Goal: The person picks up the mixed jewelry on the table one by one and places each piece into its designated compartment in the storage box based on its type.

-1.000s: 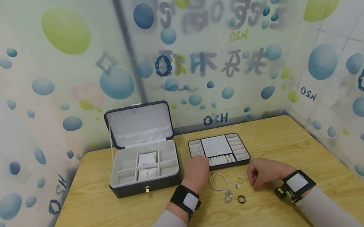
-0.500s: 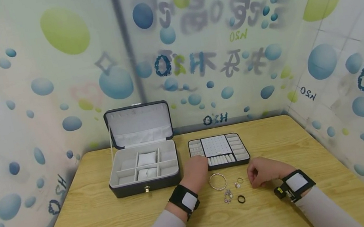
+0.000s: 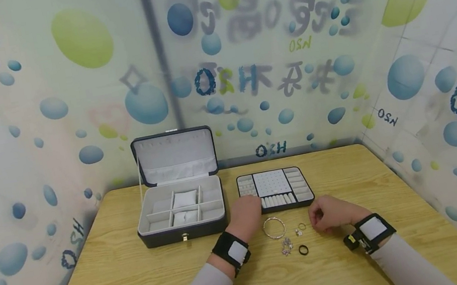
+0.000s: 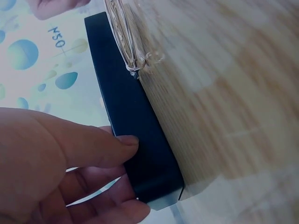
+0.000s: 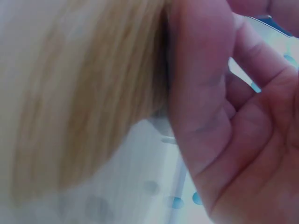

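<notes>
My left hand grips the front left corner of a flat black jewelry tray with light compartments and ring rolls. In the left wrist view, the thumb presses on the tray's black side, and the other fingers reach round its end. My right hand rests on the table off the tray's front right corner, fingers loosely curled; nothing shows in it, though its fingertips are partly hidden. Between the hands lie a bangle, a thin ring, a small sparkly piece, a beaded silvery piece and a black ring.
Left of the tray stands an open black jewelry box, its lid up and cushions in two compartments. The wooden table backs onto a patterned curtain wall.
My right hand's fingertips have drawn slightly away from me and tucked in. The left hand has kept its grip, and the tray and jewelry lie where they were.
</notes>
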`<state>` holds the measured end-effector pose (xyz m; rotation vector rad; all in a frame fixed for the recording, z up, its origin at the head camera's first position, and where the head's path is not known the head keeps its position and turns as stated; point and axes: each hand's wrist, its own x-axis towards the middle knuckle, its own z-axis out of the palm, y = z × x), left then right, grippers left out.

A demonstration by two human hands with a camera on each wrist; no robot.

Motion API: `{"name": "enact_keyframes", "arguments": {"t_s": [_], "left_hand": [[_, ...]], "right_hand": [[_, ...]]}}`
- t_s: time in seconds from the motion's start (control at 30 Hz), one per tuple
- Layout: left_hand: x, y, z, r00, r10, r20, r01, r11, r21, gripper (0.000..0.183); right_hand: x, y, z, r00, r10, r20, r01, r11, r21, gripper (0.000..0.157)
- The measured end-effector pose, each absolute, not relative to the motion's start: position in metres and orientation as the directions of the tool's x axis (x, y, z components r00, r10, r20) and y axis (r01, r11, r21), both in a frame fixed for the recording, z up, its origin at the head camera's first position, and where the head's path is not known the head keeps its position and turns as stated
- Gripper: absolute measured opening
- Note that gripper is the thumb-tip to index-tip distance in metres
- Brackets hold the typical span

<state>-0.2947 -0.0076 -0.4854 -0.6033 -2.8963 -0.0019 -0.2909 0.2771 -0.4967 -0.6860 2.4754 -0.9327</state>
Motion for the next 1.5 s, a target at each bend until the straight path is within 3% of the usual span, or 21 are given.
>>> {"name": "enact_keyframes", "arguments": {"t_s": [0.3,0.53,0.8,1.1,1.5], "left_hand": [[-0.295,-0.008,-0.485,-0.909,0.387,0.153,0.393,0.920,0.008,0.006],[-0.296,-0.009,-0.483,-0.912,0.380,0.152,0.388,0.922,0.023,0.006],[-0.299,-0.008,-0.485,-0.913,0.383,0.141,0.387,0.922,-0.001,0.006],[-0.298,-0.009,-0.482,-0.921,0.370,0.125,0.373,0.928,0.008,0.005],[-0.299,-0.008,-0.487,-0.923,0.356,0.149,0.357,0.934,-0.019,0.008]], "right_hand": [[-0.298,0.285,-0.510,-0.830,-0.554,-0.064,-0.237,0.455,-0.859,0.006],[-0.300,0.282,-0.520,-0.895,-0.447,0.004,-0.124,0.240,-0.963,0.016],[-0.303,0.274,-0.524,-0.938,-0.326,0.114,-0.156,0.107,-0.982,0.007],[-0.306,0.250,-0.518,-0.959,-0.208,0.190,-0.178,-0.077,-0.981,0.022],[-0.320,0.219,-0.508,-0.977,-0.031,0.212,-0.207,-0.118,-0.971,0.016]]}}
